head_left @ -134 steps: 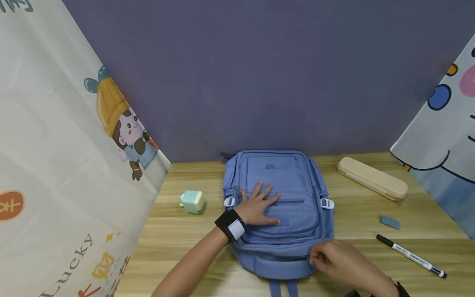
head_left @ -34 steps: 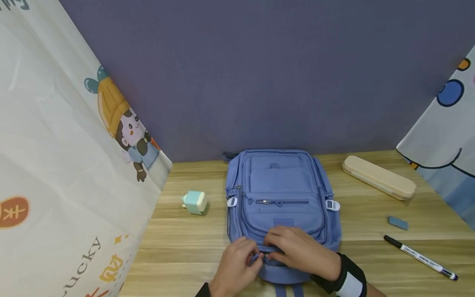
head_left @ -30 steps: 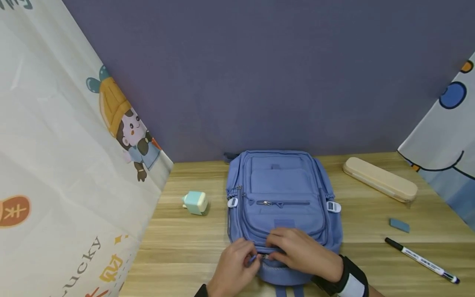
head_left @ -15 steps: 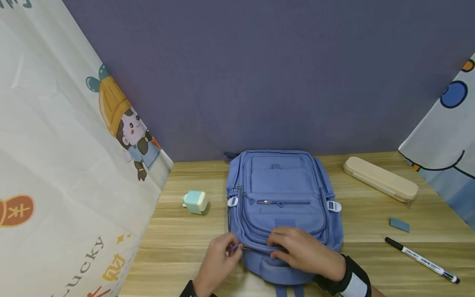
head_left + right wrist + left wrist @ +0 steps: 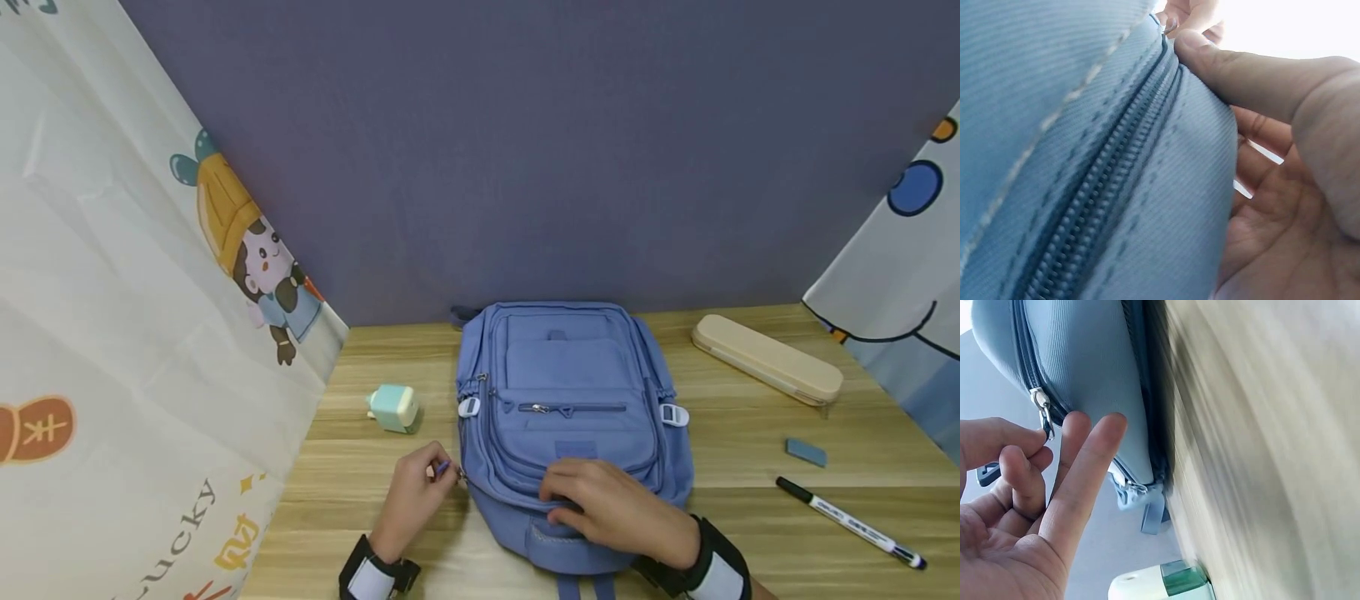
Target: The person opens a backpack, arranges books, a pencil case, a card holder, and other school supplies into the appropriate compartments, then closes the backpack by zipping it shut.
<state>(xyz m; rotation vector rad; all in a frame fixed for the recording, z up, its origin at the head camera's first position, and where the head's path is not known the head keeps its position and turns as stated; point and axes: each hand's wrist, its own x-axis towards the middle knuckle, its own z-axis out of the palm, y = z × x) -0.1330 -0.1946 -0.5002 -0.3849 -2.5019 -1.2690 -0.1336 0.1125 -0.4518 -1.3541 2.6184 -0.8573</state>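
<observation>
A blue backpack [image 5: 570, 367] lies on its back with its top handle [image 5: 558, 533] toward me. My left hand [image 5: 414, 492] is at its lower left edge and pinches a zipper pull [image 5: 1047, 422] between thumb and index finger; the other fingers are extended. My right hand [image 5: 611, 508] grips the fabric near the handle, thumb on one side and fingers on the other. Between thumb and stitched seam, the zipper teeth [image 5: 1104, 181] run side by side in the right wrist view.
A mint-and-cream block-shaped item [image 5: 394, 408] stands left of the backpack. To the right lie a beige pencil case [image 5: 765, 358], a blue eraser [image 5: 806, 452] and a black-capped marker [image 5: 851, 522]. A dark panel [image 5: 562, 150] rises behind the wooden table [image 5: 360, 517].
Earlier my left hand lay spread on the backpack. Over the last second it has moved left and away with the zipper pull, around the corner. My right hand has held its place.
</observation>
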